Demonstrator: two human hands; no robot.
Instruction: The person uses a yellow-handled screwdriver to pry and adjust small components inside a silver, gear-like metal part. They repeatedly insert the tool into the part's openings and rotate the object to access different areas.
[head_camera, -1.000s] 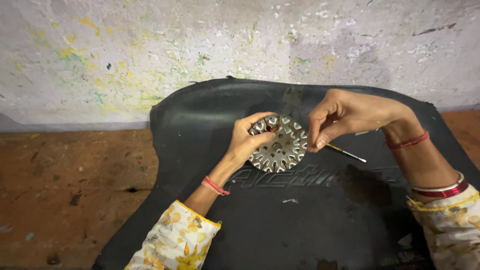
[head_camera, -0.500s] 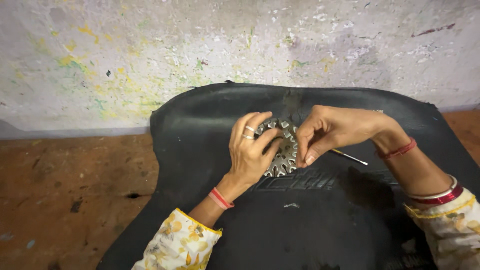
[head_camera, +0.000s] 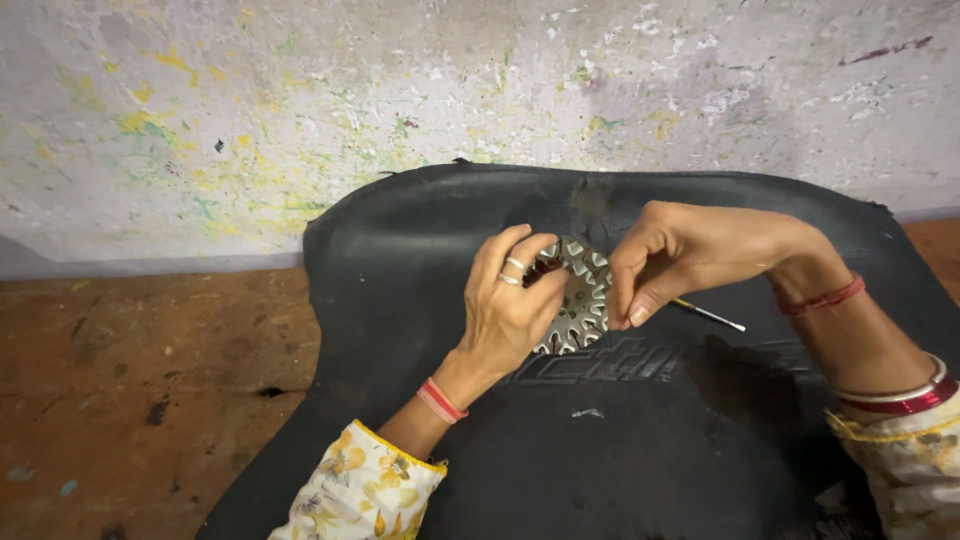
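A round silver cut-out ornament (head_camera: 578, 300) with toothed edges lies on a black rubber mat (head_camera: 400, 290). My left hand (head_camera: 510, 305) covers its left side, fingers curled over its rim, with rings on two fingers. My right hand (head_camera: 680, 255) pinches the ornament's right edge between thumb and fingers. A thin white-tipped stick (head_camera: 712, 316), like a fine brush, pokes out to the right from under my right hand; whether that hand grips it I cannot tell.
The mat rests on a worn brown floor (head_camera: 130, 370) against a paint-speckled white wall (head_camera: 300, 90). Red threads and bangles circle both wrists. A small white fleck (head_camera: 588, 412) lies on the mat near me.
My left hand has turned over onto the ornament, hiding its left half. My right hand has closed in on the right edge, and the stick is more covered.
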